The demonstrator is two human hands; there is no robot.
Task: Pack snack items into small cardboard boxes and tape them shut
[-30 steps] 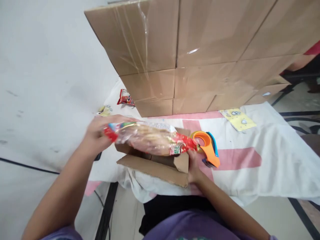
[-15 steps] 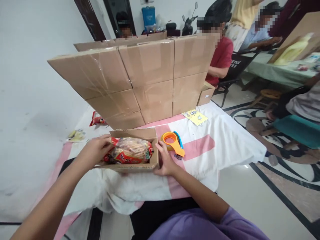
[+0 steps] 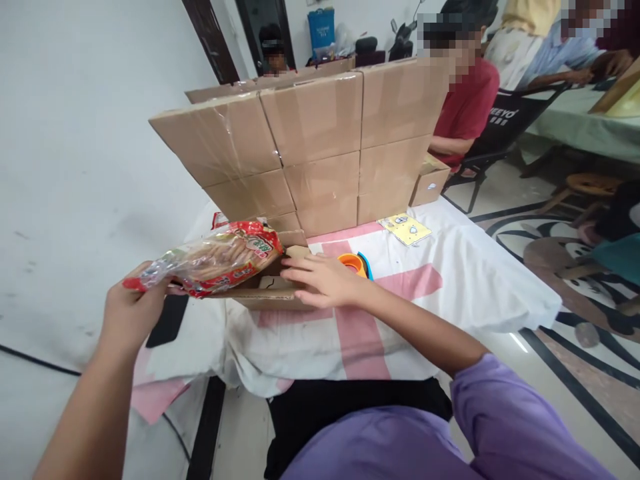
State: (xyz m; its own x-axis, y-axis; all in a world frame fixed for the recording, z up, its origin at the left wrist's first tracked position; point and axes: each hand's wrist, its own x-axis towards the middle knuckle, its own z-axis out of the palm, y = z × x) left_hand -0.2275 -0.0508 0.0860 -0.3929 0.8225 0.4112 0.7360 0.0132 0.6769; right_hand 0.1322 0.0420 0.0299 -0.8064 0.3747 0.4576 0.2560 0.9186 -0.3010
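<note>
My left hand [image 3: 131, 308] grips one end of a red and clear plastic snack packet [image 3: 215, 260], with pale stick-like pieces showing through the film. The packet is tilted and overlaps the left part of a small open cardboard box [image 3: 273, 303]. Over the box's right end lies my right hand [image 3: 325, 279], its fingers stretched out and apart. Something pale with a dark line shows inside the box; the rest of its inside is hidden. Just beyond my right wrist rests an orange and blue tape dispenser [image 3: 354, 263], partly covered by my forearm.
A wall of taped cardboard boxes [image 3: 320, 140] stands behind the small box. Another red packet [image 3: 219, 219] lies at its left foot, a yellow card [image 3: 407, 229] at its right. A black phone-like slab [image 3: 169, 320] sits at the left. People sit and stand beyond.
My left hand has lifted the snack packet up and left out of the box. My right hand has moved from the box's right side to over its top. The view has shifted.
</note>
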